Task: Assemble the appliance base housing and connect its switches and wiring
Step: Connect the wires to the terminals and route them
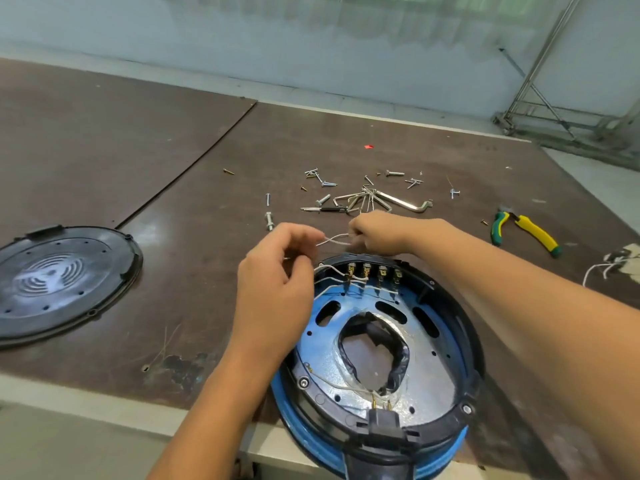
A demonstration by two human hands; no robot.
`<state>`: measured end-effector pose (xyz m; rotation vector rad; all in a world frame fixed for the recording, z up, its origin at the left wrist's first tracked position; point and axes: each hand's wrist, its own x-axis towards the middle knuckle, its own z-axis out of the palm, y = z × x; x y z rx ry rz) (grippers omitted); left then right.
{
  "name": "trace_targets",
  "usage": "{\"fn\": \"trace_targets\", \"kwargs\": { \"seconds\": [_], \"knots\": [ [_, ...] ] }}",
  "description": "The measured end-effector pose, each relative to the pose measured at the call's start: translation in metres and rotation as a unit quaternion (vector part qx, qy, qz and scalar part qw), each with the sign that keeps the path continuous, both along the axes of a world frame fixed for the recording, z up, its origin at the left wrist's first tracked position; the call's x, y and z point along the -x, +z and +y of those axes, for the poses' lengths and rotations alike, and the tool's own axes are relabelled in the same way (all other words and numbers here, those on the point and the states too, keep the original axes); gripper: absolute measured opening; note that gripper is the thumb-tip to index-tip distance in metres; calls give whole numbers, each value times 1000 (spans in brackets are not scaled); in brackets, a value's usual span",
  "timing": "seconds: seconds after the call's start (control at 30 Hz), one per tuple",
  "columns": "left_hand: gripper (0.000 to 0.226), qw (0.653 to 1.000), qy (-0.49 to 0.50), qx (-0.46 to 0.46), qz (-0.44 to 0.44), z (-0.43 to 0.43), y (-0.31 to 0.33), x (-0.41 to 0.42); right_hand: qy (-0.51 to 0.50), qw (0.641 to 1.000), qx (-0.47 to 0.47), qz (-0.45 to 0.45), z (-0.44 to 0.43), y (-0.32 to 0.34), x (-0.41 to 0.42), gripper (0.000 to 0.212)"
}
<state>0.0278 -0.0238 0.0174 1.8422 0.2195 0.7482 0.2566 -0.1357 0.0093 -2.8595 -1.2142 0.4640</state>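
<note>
The blue and black base housing (446, 344) lies open-side up at the table's near edge. A row of brass switch terminals (374, 271) lines its far rim, with white wires running from them. My left hand (277, 289) and my right hand (384, 233) hover just beyond that rim. Between them they pinch a thin white wire (334, 240) that loops from one hand to the other. A black plug socket (384, 427) sits at the housing's near rim.
The black round bottom cover (59, 282) lies at the left. Loose screws (325, 183), bolts and a hex key set (398, 200) are scattered behind my hands. Green and yellow pliers (526, 230) lie at the right, with white wire scraps (602, 271) near the right edge.
</note>
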Motion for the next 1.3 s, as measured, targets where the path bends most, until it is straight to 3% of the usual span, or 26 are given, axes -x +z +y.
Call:
{"fn": "trace_targets", "kwargs": {
  "seconds": [0.17, 0.23, 0.33, 0.4, 0.47, 0.6, 0.73, 0.83, 1.0, 1.1, 1.2, 1.3],
  "knots": [
    [36, 995, 9, 99, -11, 1, 12, -7, -81, 969, -218, 83, -37, 40, 45, 24],
    [29, 994, 1, 107, -12, -3, 19, -11, -97, 914, -322, 225, -54, 50, 76, 24],
    [23, 987, -43, 157, 0, -16, 29, -16, -88, 767, -427, 471, -76, 58, 115, 16],
    [20, 971, -92, 222, 6, -26, 34, -18, -82, 726, -441, 522, -83, 59, 130, 15],
    [19, 957, -126, 262, 9, -32, 36, -19, -94, 710, -445, 537, -86, 55, 141, 15],
    [16, 937, -153, 314, 21, -35, 35, -19, -99, 715, -442, 533, -85, 38, 154, 17],
    [14, 939, -132, 313, 43, -29, 29, -20, -100, 758, -441, 471, -88, 30, 157, 15],
    [12, 967, -107, 221, 65, -24, 25, -22, -166, 796, -496, 304, -101, 33, 150, 7],
    [15, 986, -109, -17, 127, -27, 22, -22, -188, 757, -602, 169, -123, 41, 133, 13],
    [15, 973, -118, -130, 152, -37, 23, -24, -170, 803, -565, 83, -123, 34, 126, 15],
    [17, 968, -125, -150, 155, -46, 23, -23, -116, 872, -472, 48, -119, 25, 125, 23],
    [16, 962, -119, -171, 174, -51, 16, -18, -90, 901, -424, 11, -113, 17, 126, 20]
  ]
}}
